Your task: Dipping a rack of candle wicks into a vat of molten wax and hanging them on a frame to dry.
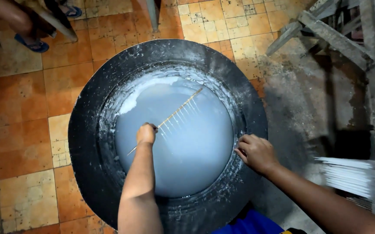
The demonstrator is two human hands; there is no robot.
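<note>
1. Floor [18, 130]: worn orange and cream tiles at the left; another person's sandalled foot [31, 43] at the upper left.
2. Basin [88, 130]: large, round, black, its broad rim streaked with white residue, holding smooth, opaque, pale grey-white liquid [187, 160].
3. Left hand [146, 134]: grip clenched around a thin stick [176, 111].
4. The stick lay over the liquid, long axis running diagonally from lower left up to upper right; fine white strands hung from it in a row.
5. Right hand [256, 152]: fingers curled, resting on the basin's right inner rim, grasping nothing.
6. White rods [347, 173]: a bundle at the far right, beside grey wooden framing [339, 39].
</note>
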